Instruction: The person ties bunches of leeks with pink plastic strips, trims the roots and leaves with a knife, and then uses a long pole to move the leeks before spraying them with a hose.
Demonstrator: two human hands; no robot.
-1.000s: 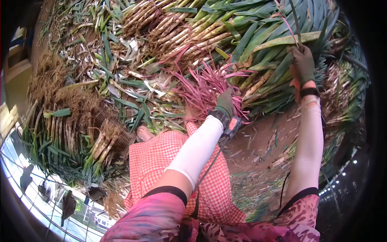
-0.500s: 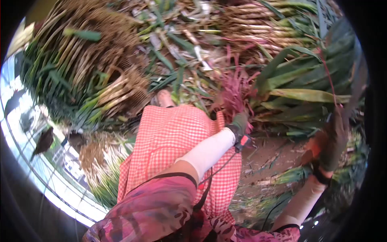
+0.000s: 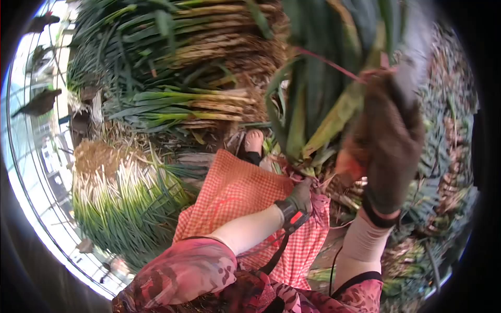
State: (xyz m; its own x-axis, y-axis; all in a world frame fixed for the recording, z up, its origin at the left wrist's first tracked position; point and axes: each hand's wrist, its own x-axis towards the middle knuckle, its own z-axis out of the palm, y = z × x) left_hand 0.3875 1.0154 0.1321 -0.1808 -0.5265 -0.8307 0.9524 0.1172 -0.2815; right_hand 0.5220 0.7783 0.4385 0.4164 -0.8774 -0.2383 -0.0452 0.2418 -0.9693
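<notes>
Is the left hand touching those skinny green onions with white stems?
Apart. The head view shows the checked apron lying between the left hand and the skinny green onions.

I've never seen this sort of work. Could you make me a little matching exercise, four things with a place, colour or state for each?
1. Left hand
2. Pink strip
3. Checked cloth
4. Foot

A. Across large green leaves
B. Toes showing
C. Gloved, a dark device at its wrist
D. Red and white

Pairs: 1-C; 2-A; 3-D; 4-B
</notes>
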